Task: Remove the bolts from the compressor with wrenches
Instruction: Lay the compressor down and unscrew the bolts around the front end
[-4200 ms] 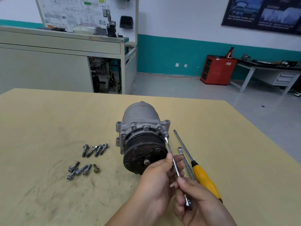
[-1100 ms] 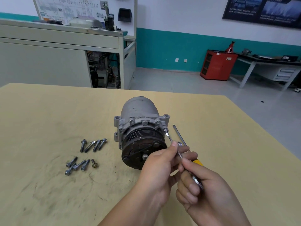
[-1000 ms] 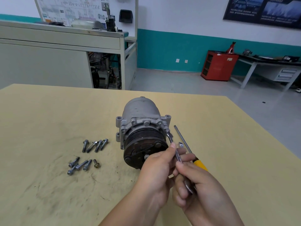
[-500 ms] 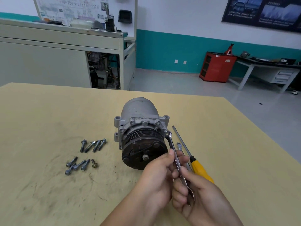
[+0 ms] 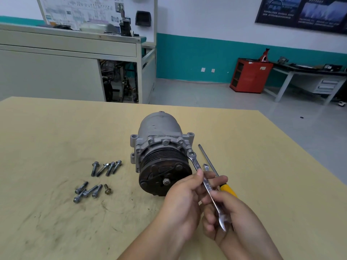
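Close to the table's near edge, the right hand [image 5: 228,220] and left hand [image 5: 183,200] both pinch the wrench [image 5: 207,186]. Its far end sits against the right flange of the compressor [image 5: 159,132], which lies mid-table. Loose bolts [image 5: 97,180] lie to its left, a screwdriver [image 5: 209,163] just to its right.

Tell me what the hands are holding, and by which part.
Both hold one wrench. The left hand pinches its shank at mid-length; the right hand grips the lower end. Its ring end is at the flange of the compressor.
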